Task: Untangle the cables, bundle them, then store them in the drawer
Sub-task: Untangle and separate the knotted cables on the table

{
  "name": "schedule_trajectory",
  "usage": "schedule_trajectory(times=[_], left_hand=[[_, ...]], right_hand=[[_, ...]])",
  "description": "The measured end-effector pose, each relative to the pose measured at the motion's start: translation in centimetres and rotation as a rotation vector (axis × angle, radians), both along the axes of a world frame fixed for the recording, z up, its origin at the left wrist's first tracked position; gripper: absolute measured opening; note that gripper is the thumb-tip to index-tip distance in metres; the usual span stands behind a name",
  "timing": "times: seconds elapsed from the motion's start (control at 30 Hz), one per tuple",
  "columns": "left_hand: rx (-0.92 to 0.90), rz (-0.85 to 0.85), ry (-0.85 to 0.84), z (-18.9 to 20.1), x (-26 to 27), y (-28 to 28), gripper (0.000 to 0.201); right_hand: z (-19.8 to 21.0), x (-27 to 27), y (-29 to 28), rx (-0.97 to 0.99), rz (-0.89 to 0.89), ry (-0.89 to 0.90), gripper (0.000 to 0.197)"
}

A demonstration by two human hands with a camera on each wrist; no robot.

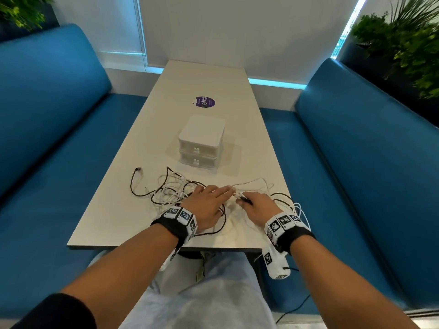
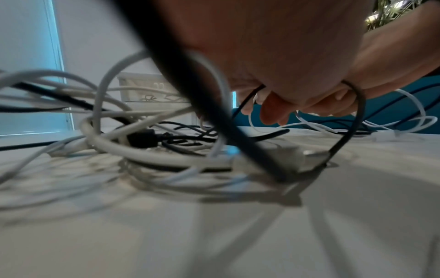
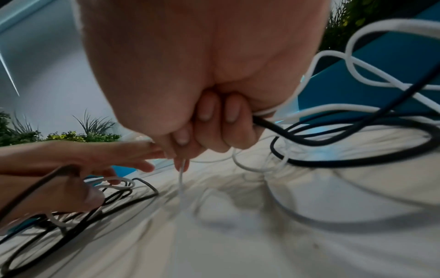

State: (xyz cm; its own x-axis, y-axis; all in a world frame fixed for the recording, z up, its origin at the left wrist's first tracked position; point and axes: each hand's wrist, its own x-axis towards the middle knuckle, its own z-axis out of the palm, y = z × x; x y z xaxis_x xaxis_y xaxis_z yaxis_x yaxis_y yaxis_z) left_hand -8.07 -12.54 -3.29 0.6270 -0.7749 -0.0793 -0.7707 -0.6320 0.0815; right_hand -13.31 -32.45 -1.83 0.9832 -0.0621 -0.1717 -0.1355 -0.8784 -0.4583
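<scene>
Left hand [image 1: 206,205]: flat, fingers straight, pinning tangle [image 1: 171,191].
Right hand [image 1: 257,205]: grip closed on cable ends [image 1: 241,197]; pull slowly.

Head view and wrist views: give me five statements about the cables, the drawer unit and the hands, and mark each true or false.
1. Both drawers of the white drawer unit are closed. True.
2. The right hand lies flat and holds nothing. False: its fingers are curled round a black cable and white cable.
3. The cables are already bundled. False: the tangle of black and white cables lies loose on the table.
4. A purple round sticker lies beyond the drawer unit. True.
5. The left hand is off the table, in the lap. False: it is over the cables, fingers reaching toward the right hand.
</scene>
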Motion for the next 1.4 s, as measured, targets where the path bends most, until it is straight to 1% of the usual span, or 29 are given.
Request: schedule_trajectory(times=[0.1,0.17,0.2,0.27,0.33,0.4,0.43,0.5,0.57,0.63,0.7,0.77,0.83,0.97,1.0,1.07,1.13,1.17,1.27,1.37,1.4], left_hand=[[-0.007,0.030,-0.013,-0.3,0.0,-0.3,0.073],[-0.022,0.068,-0.013,-0.2,0.1,-0.4,0.070],[-0.023,0.086,-0.013,-0.1,0.3,-0.4,0.067],[-0.021,0.105,-0.012,0.1,0.6,-0.2,0.062],[-0.035,0.115,-0.027,0.3,0.8,0.1,0.058],[-0.052,0.135,-0.038,0.5,1.1,0.5,0.057],[-0.062,0.148,-0.042,0.6,1.2,0.7,0.056],[-0.080,0.172,-0.041,0.9,1.8,1.2,0.053],[-0.087,0.190,-0.011,1.3,2.2,1.6,0.053],[-0.080,0.214,0.049,1.8,2.4,2.1,0.054],[-0.069,0.224,0.112,2.4,2.5,2.6,0.057],[-0.058,0.214,0.168,3.0,2.4,3.0,0.062],[-0.109,0.221,0.235,3.8,2.3,3.0,0.062],[-0.342,0.250,0.300,5.0,1.9,1.8,0.046],[-0.364,0.247,0.307,5.1,1.7,1.4,0.042],[-0.334,0.227,0.303,4.8,1.1,0.6,0.033],[-0.293,0.207,0.299,4.1,0.7,0.2,0.034],[-0.300,0.202,0.318,3.8,0.7,0.2,0.034],[-0.426,0.170,0.411,3.6,0.4,0.1,0.030],[-0.511,0.120,0.398,3.9,-0.1,-0.4,0.026],[-0.525,0.112,0.389,3.9,-0.1,-0.6,0.023]], right_hand=[[0.1,-0.4,0.0,0.051,0.049,-0.074,0.025],[0.2,-0.4,0.2,0.040,0.047,-0.068,0.024],[0.2,-0.3,0.3,0.001,0.028,-0.038,0.025],[0.3,0.1,0.1,-0.128,-0.055,0.058,0.022],[0.8,0.5,-0.7,-0.236,-0.212,0.133,0.017],[1.5,0.6,-1.6,-0.248,-0.356,0.138,0.012],[1.8,0.7,-1.8,-0.222,-0.383,0.114,0.014],[1.9,1.2,-1.4,-0.130,-0.343,0.044,0.026],[1.6,1.2,-0.3,-0.017,-0.232,0.005,0.031],[1.3,1.0,0.7,0.086,-0.149,-0.017,0.032],[1.1,0.9,1.3,0.226,-0.115,-0.039,0.030],[1.0,0.9,1.7,0.295,-0.061,-0.047,0.028],[0.9,0.9,1.9,0.271,-0.009,-0.037,0.026],[1.1,0.8,2.3,0.179,0.069,0.008,0.024],[1.1,0.8,2.4,0.161,0.088,0.023,0.023],[1.1,0.7,2.6,0.130,0.115,0.051,0.021],[1.1,0.6,2.6,0.107,0.128,0.076,0.021],[1.1,0.6,2.5,0.099,0.131,0.088,0.021],[1.3,0.5,2.4,0.081,0.145,0.110,0.023],[1.6,0.4,2.6,0.074,0.147,0.132,0.027],[1.5,0.4,2.6,0.077,0.147,0.138,0.024]])
